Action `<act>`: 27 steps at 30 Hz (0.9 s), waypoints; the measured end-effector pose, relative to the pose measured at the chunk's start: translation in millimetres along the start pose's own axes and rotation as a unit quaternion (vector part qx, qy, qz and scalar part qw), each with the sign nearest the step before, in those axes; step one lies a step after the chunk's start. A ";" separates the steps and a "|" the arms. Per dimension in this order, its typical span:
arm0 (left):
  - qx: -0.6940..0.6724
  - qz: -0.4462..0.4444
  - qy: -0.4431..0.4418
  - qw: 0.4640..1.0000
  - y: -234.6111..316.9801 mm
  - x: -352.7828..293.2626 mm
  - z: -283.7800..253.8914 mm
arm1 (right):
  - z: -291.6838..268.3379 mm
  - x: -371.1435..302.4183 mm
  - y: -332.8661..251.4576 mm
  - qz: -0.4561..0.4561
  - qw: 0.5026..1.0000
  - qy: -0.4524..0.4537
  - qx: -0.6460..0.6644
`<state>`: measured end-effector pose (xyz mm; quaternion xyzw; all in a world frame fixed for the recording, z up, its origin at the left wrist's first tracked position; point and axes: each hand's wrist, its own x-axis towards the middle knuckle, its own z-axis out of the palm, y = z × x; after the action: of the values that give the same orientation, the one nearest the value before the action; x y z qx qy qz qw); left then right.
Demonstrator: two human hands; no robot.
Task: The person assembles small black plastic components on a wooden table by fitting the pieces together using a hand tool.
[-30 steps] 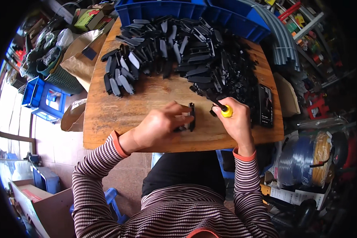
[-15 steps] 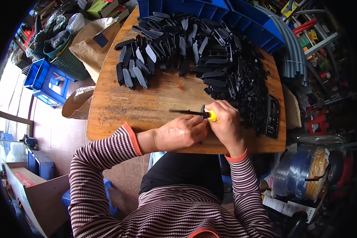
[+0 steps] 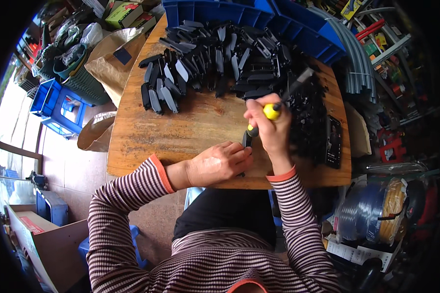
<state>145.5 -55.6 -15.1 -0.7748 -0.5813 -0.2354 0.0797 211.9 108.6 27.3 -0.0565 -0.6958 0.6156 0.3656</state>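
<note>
My right hand is closed round a hand tool with a yellow and black handle. Its long narrow shaft points up and to the right over the dark pile, smeared by motion, so its exact kind is unclear. Close by on the left, at the table's near edge, my left hand is closed on a small black plastic part. Most of that part is hidden by the fingers. Beyond my hands lie several slim black and grey blade-shaped parts, heaped across the far table.
The wooden table carries a heap of small black pieces on its right side. Near the right edge lies a phone. Blue bins border the far side. A paper bag stands at the left.
My right hand has shifted slightly up, and the tool has swung from pointing left to pointing up and right. My left hand stays nearly in place.
</note>
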 end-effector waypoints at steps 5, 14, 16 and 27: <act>0.033 0.002 -0.043 0.999 -1.8 4.5 -7.8 | -35.8 0.1 -35.9 0.033 0.992 0.027 -0.116; -0.034 -0.080 -0.048 0.995 -27.3 15.1 -17.3 | -71.7 -51.6 -3.4 0.049 0.868 -0.096 -0.485; -0.040 -0.148 0.038 0.987 -38.6 -3.8 -32.3 | -69.7 -55.8 -7.7 0.051 0.862 -0.093 -0.496; 0.218 -0.232 0.009 0.948 -77.7 -55.8 -73.6 | -75.6 -58.0 -3.7 0.055 0.871 -0.095 -0.479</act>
<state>40.7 -108.9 12.2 -0.5798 -0.7818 -0.1215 0.1947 299.1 138.7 3.3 -0.2034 -0.9325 0.2286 0.1916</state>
